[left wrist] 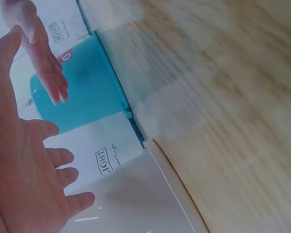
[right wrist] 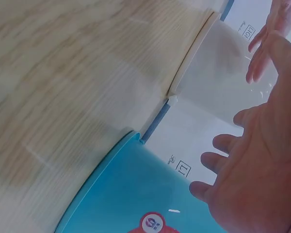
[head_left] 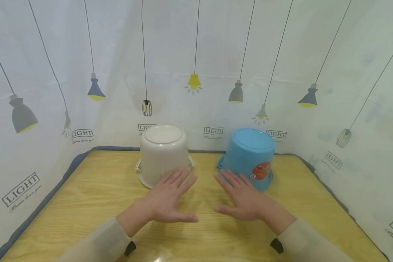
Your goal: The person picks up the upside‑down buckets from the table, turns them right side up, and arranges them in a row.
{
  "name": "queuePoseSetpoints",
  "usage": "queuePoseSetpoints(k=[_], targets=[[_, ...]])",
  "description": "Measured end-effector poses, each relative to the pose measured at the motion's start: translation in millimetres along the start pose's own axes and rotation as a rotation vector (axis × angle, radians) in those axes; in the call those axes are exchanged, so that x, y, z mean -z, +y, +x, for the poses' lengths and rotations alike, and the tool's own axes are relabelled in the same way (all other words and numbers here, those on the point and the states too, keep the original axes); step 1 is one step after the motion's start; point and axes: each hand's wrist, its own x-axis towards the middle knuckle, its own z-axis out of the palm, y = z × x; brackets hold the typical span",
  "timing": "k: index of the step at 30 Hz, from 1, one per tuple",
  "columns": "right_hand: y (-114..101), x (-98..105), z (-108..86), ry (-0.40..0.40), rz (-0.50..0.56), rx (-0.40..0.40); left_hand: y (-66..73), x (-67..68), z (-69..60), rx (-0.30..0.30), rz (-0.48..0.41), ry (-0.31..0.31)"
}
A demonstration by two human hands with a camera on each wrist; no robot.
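Two buckets stand upside down on the wooden table. The white bucket point(head_left: 163, 156) is left of centre, the blue bucket point(head_left: 245, 156) right of it with a red sticker point(head_left: 261, 170) on its side. My left hand point(head_left: 167, 200) hovers in front of the white bucket, fingers straight and thumb spread. In front of the blue bucket is my right hand point(head_left: 245, 200), also with fingers extended. Both wrist views show bare palms holding nothing: the left hand point(left wrist: 29, 160) near the white bucket point(left wrist: 136, 199), the right hand point(right wrist: 262, 165) near the blue bucket point(right wrist: 150, 189).
The wooden table point(head_left: 203, 240) has a dark blue edge point(head_left: 62, 178). A pale curtain point(head_left: 170, 43) printed with hanging lamps encloses its back and sides. Folded-down handles show beside the buckets, such as the blue handle point(head_left: 220, 162).
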Motion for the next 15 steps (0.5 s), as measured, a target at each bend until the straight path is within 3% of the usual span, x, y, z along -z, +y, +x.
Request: queuePoseSetpoints(k=[6, 15], targets=[[-5.1, 2.1, 5.3, -0.017, 0.026, 0.007, -4.0, 2.5, -12.3, 0.004, -0.033, 0.040], [-14.3, 3.9, 19.9, -0.037, 0.065, 0.031, -13.8, 14.8, -43.1, 0.053, -0.071, 0.071]])
